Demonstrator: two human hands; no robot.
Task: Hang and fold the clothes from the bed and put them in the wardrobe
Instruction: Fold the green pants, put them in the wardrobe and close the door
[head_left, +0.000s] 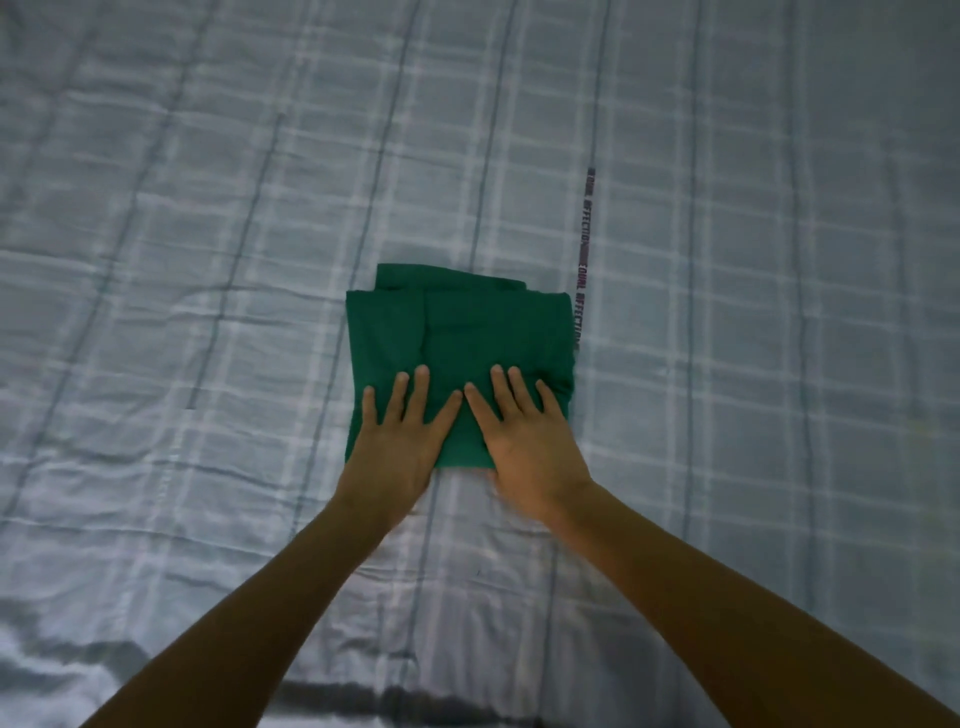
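Head view looks down on a green garment (457, 338) folded into a near-square, matte soft cloth with a second layer edge showing along its far side, lying on a bed cover (208, 234) of pale grey-blue crinkled fabric printed with white and dark check lines. Just right of the garment a narrow dark strip (584, 239) runs away from the camera, lettered "EQUAL AFFECTION" in repeats. The left hand (395, 447) and right hand (530, 441) lie flat on the garment's near half, fingers straight and spread, palms pressing the cloth, thumbs nearly meeting at its middle.
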